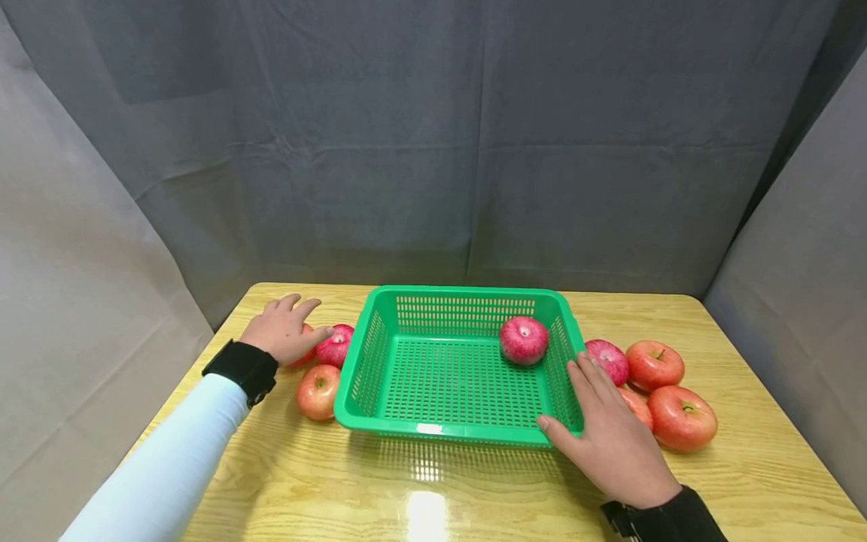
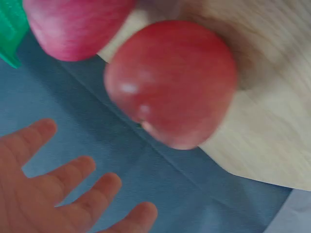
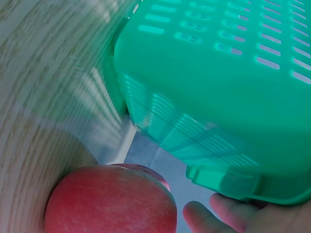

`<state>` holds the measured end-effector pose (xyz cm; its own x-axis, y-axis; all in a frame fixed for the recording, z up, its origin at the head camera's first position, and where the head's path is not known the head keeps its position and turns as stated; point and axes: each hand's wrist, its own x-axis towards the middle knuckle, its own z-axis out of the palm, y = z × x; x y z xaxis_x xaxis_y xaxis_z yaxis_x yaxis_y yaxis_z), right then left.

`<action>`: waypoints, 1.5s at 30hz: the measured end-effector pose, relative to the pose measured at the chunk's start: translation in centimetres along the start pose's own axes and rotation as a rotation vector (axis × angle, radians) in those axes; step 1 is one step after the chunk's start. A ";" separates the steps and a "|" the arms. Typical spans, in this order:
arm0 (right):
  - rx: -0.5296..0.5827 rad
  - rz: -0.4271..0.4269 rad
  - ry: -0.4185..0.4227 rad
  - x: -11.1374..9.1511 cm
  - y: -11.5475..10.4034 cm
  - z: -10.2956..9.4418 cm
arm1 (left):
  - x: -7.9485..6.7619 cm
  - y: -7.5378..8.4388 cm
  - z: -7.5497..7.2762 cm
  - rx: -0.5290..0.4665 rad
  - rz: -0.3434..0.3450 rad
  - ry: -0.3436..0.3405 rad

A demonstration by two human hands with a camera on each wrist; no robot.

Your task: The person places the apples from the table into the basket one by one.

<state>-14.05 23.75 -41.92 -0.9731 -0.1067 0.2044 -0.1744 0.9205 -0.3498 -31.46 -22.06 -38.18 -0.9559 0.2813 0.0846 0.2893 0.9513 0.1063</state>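
A green plastic basket (image 1: 460, 433) stands on the table with one dark pink apple (image 1: 524, 340) inside, by its right wall. My left hand (image 1: 283, 331) hovers with spread fingers over the apples left of the basket. Partly under it lies a red apple (image 2: 170, 82), beside a dark pink apple (image 1: 336, 348); nearer me sits a yellowish-red apple (image 1: 318, 392). My right hand (image 1: 619, 444) lies at the basket's front right corner, fingers extended along the right rim and thumb over the front rim. In the right wrist view, its fingertips (image 3: 197, 213) show beside the rim.
Right of the basket, several apples cluster: a dark pink one (image 1: 608, 360), a red one at the back (image 1: 655, 365), a large red one (image 1: 682, 418) and one partly behind my right hand. Grey cloth (image 1: 474, 150) hangs behind the wooden table (image 1: 325, 482) and along both sides.
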 end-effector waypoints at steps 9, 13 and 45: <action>0.001 0.005 -0.002 0.0 0.0 0.0 | -0.1 -2.0 1.4 -0.025 -0.049 -0.070; -0.001 0.005 0.004 0.1 0.0 0.0 | -0.1 -2.4 1.7 -0.034 -0.041 -0.071; 0.002 -0.005 0.018 0.0 0.2 0.2 | 0.2 -3.4 4.6 -0.063 0.017 -0.052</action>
<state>-14.06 23.87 -42.16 -0.9693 -0.1042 0.2227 -0.1795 0.9190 -0.3510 -32.90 -24.63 -43.07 -0.9517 0.3049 0.0354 0.3064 0.9370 0.1675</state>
